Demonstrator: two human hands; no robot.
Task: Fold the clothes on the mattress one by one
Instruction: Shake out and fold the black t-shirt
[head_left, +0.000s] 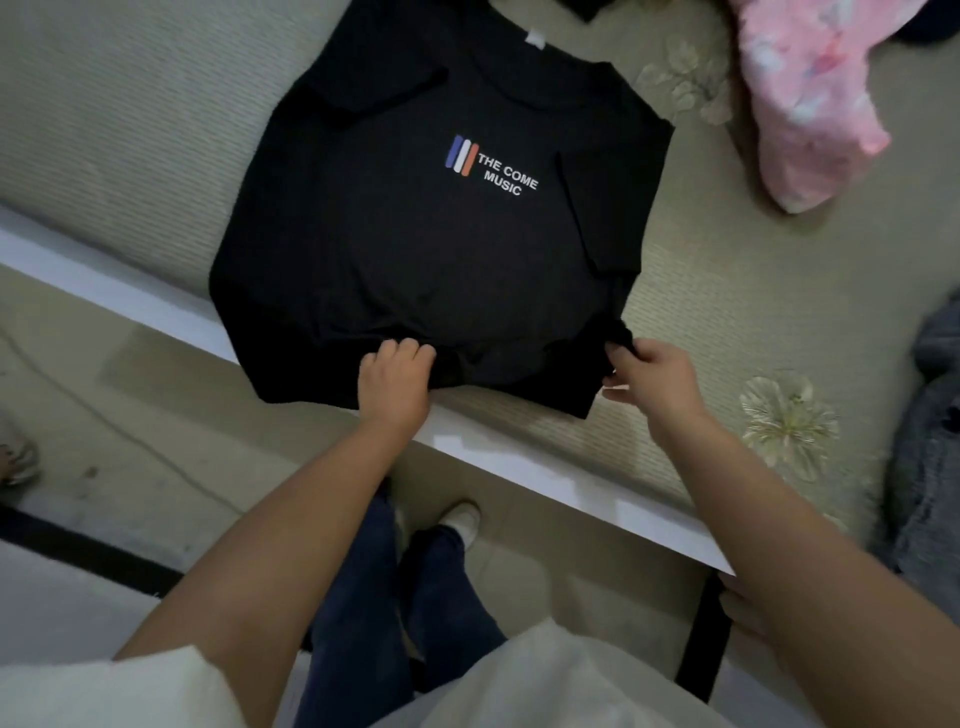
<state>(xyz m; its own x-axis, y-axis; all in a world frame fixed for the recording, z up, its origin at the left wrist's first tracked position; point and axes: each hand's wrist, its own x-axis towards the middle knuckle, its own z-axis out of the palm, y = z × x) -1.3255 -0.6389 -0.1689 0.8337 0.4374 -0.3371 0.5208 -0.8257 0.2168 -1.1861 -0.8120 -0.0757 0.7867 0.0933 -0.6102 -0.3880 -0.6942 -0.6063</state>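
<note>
A black T-shirt (415, 249) with a white "THE COME MUSIC" print lies flat on the beige mattress (130, 119), both sleeves folded in over its front. Its hem hangs slightly past the mattress's near edge. My left hand (396, 382) grips the hem near the middle, fingers curled into the bunched cloth. My right hand (652, 376) pinches the hem's right corner, lifting a small fold of fabric.
A pink patterned garment (810, 98) lies at the back right. A grey garment (935, 426) sits at the right edge, and a dark piece (584, 8) at the top. The white bed frame (571, 483) runs diagonally below the shirt; floor and my legs lie beneath.
</note>
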